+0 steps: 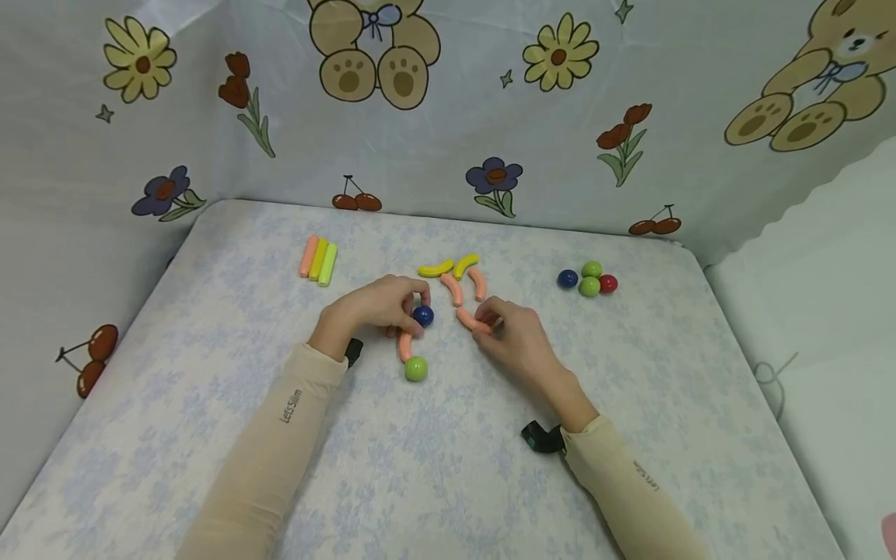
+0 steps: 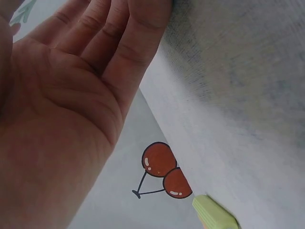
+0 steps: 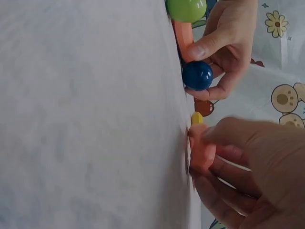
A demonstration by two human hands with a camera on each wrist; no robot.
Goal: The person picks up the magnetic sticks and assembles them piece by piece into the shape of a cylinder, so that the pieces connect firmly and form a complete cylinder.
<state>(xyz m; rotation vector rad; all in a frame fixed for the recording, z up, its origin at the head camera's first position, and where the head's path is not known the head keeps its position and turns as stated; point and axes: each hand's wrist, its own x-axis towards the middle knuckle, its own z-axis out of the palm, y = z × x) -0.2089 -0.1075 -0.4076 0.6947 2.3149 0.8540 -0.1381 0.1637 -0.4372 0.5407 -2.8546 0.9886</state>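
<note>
My left hand (image 1: 374, 305) pinches a glossy blue ball (image 1: 423, 316) between thumb and index finger. Just below it lies a curved salmon-pink piece (image 1: 404, 347), its upper end partly hidden by that hand. A green ball (image 1: 416, 369) touches its lower end. My right hand (image 1: 516, 342) pinches another curved pink piece (image 1: 470, 320), low against the tabletop in the right wrist view. Two more curved pink pieces (image 1: 452, 289) lie above it, below two curved yellow pieces (image 1: 466, 265). The left wrist view shows the palm (image 2: 62, 109) but not the ball.
Straight pink, yellow and lime sticks (image 1: 318, 260) lie side by side at the back left. Toward the back right sits a cluster of blue, green and red balls (image 1: 591, 280). A patterned cloth (image 1: 434, 155) hangs behind the table (image 1: 434, 482).
</note>
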